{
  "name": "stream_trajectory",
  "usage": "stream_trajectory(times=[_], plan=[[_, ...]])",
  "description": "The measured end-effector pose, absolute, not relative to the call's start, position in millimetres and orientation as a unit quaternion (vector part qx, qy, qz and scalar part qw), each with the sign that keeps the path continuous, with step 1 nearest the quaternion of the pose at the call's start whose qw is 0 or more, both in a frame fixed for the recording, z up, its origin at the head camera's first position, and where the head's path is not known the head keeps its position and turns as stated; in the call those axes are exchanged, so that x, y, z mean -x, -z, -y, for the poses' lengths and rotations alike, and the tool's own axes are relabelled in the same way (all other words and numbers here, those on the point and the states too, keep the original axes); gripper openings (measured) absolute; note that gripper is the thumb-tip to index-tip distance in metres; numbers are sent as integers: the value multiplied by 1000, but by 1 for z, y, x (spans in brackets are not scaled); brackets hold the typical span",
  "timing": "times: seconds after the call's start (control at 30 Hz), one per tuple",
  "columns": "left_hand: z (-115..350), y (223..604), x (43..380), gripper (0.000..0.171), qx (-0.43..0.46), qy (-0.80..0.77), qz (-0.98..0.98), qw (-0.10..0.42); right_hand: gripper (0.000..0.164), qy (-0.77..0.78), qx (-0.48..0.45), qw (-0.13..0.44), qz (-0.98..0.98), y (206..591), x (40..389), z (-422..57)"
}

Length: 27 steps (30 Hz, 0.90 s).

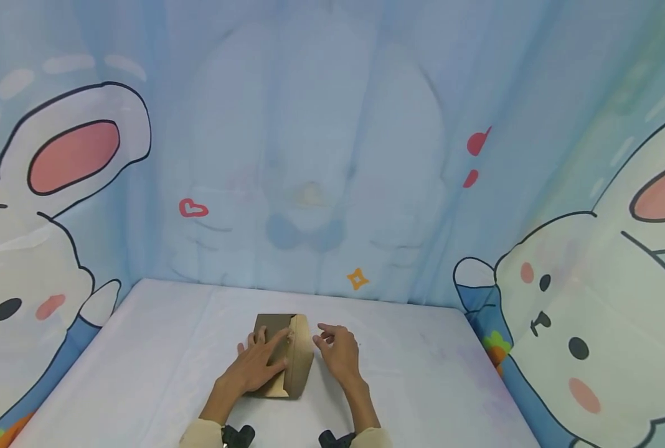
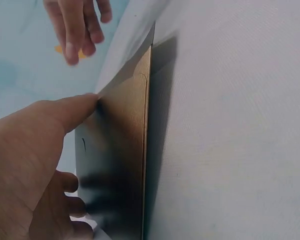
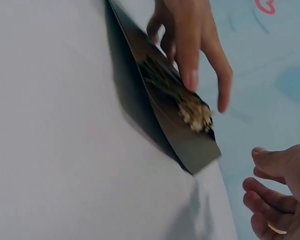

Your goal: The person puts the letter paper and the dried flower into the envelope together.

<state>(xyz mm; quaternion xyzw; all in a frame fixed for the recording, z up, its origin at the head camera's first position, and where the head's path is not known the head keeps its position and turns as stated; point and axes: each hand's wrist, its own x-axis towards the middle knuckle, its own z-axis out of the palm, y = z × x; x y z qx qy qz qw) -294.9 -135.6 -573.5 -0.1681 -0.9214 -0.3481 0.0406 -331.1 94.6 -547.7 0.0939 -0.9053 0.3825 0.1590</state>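
Observation:
A folded brown card (image 1: 301,367), with a golden sheen on its outer face, lies on the white table. My left hand (image 1: 256,366) rests on its left part with fingers spread and fairly straight. Inside the fold, a small bunch of dried flowers (image 3: 194,114) with pale heads and greenish stems shows in the right wrist view. The fingers of my left hand (image 3: 187,40) reach over that bunch; whether they touch it is unclear. To the right of the card, my right hand (image 1: 340,353) hovers apart from it, fingers loosely bent and holding nothing.
A white cloth (image 1: 422,373) covers the table around the card. Behind and at both sides hangs a light blue curtain (image 1: 321,124) with cartoon rabbits. Dark wrist cameras (image 1: 238,436) sit by both cuffs.

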Motion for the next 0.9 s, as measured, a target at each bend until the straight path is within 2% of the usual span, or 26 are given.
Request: stream_trajectory(times=[0.13, 0.3, 0.57, 0.77, 0.9], plan=[[140, 558, 292, 72, 141, 333, 932, 15, 36, -337, -93, 191, 917, 542, 336, -108], [147, 545, 297, 67, 128, 285, 949, 50, 47, -251, -128, 205, 938, 538, 343, -126], [168, 517, 313, 71, 118, 228, 956, 140, 71, -185, -162, 153, 957, 534, 347, -142], [173, 506, 313, 75, 110, 213, 962, 127, 90, -168, -146, 135, 966, 533, 347, -138], [173, 506, 312, 75, 108, 211, 964, 121, 95, -163, -134, 126, 969, 532, 345, -136]])
